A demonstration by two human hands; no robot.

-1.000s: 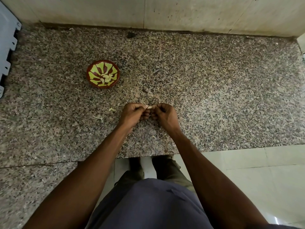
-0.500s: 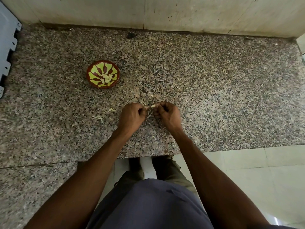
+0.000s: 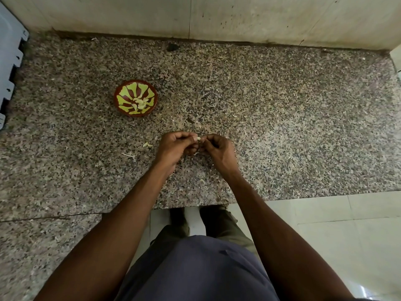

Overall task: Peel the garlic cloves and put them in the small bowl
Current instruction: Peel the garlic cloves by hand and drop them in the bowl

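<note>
A pale garlic clove [image 3: 198, 139] sits pinched between my left hand [image 3: 176, 146] and my right hand [image 3: 217, 149], which meet fingertip to fingertip just above the speckled granite counter [image 3: 282, 127]. Most of the clove is hidden by my curled fingers. The small bowl [image 3: 136, 98], dark red with a yellow-green leaf pattern, stands to the back left of my hands. Several peeled cloves [image 3: 141, 103] lie in its middle.
Bits of garlic skin [image 3: 148, 144] lie scattered on the counter around and left of my hands. A grey plastic rack [image 3: 8, 61] lines the far left edge. A tiled wall [image 3: 195, 16] closes the back. The counter's front edge is near my body.
My hands parted slightly half a second ago and have come back together on the clove. The bowl has not moved.
</note>
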